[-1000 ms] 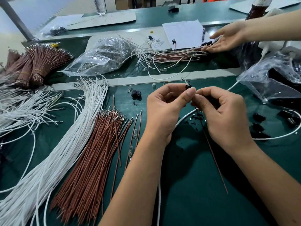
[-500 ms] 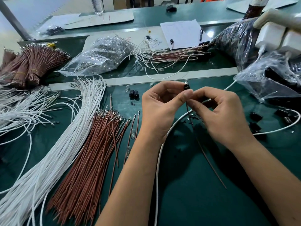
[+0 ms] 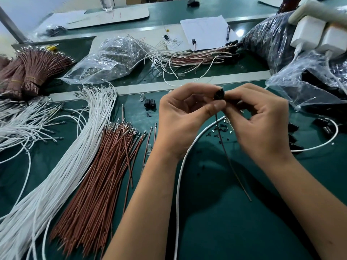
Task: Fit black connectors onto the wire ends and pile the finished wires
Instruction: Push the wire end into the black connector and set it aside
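while a black connector point(image 3: 219, 94) is pinched between the curled fingers of the left hand point(image 3: 185, 119) and the right hand point(image 3: 260, 121) at centre frame, a thin brown wire point(image 3: 231, 162) is seen hanging from it toward the lower right, with a white wire point(image 3: 180, 175) curving down beside it. a clear crinkled plastic bag point(image 3: 110, 61) holding small glassy parts is noted at upper centre-left; a second clear bag point(image 3: 308, 85) at the right edge holds dark pieces, not clearly resolved. loose black connectors point(image 3: 150, 105) lie on the green mat point(image 3: 216, 222) left of the hands. a fan of brown wires point(image 3: 97, 184) with metal tips and a sheaf of white wires point(image 3: 56, 175) fill the lower left. finished wires point(image 3: 197, 57) with black ends are piled at upper centre, beside a paper sheet point(image 3: 204, 30); its writing cannot be read.
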The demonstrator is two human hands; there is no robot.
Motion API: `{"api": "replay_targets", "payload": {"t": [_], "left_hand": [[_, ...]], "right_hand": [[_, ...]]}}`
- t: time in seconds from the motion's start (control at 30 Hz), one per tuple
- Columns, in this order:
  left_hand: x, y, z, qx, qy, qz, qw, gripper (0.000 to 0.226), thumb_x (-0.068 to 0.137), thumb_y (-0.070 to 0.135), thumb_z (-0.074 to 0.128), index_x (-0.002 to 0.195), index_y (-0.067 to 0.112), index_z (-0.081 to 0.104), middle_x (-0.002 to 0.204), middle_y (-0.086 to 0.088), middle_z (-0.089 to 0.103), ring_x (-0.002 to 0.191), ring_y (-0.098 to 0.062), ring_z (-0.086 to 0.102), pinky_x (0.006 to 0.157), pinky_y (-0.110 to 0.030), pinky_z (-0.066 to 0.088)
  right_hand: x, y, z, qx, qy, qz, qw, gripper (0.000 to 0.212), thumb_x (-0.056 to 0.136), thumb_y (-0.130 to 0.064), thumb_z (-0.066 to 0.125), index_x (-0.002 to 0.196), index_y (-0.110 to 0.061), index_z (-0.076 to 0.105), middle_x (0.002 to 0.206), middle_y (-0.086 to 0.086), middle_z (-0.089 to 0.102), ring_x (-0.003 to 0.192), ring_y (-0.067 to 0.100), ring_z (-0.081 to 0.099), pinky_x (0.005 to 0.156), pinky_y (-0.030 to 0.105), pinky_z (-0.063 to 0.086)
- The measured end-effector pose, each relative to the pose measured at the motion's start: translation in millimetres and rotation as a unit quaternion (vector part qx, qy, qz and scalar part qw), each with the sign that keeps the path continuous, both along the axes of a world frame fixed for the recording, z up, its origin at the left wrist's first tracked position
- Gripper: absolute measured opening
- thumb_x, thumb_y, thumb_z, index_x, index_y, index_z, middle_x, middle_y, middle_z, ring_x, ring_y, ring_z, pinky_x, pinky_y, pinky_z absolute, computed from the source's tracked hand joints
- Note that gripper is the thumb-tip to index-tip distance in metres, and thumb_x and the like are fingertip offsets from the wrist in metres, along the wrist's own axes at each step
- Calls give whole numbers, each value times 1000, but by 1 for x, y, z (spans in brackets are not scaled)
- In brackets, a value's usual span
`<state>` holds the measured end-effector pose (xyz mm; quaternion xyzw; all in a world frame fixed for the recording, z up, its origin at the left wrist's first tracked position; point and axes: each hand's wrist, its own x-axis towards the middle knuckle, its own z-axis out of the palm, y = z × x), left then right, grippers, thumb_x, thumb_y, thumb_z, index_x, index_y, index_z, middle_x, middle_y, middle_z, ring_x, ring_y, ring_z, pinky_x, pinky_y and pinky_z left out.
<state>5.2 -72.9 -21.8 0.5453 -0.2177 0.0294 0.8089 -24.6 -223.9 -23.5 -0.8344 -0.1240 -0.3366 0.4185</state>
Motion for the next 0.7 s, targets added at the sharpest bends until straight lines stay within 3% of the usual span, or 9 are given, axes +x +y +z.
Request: {"api": "replay_targets", "payload": {"t": [0.1, 0.33, 0.7], "left_hand": [[-2, 0, 3, 5, -13, -12, 1000, 29, 74, -18, 74, 90, 6, 69, 84, -5, 69, 83, -17, 61, 83, -28, 53], [-4, 0, 7, 17, -38, -23, 999, 35, 75, -19, 73, 96, 7, 68, 88, -12, 61, 88, -22, 56, 85, -28, 50], [-2, -2, 4, 2, -15, 10, 1000, 34, 75, -20, 73, 102, 1, 70, 82, -11, 65, 82, -20, 60, 82, -27, 54]], "right_hand": [[-2, 3, 0, -10, -25, -18, 999, 8, 93, -2, 73, 99, -5, 78, 91, 2, 71, 84, 14, 67, 77, 21, 50], [-6, 7, 3, -50, -82, -45, 994, 12, 96, -2, 68, 102, -2, 77, 97, -4, 67, 89, 22, 67, 84, 22, 50], [-5, 8, 2, -62, -72, -53, 994, 12, 97, -2, 67, 103, -1, 77, 97, -4, 67, 88, 20, 66, 84, 19, 48]]}}
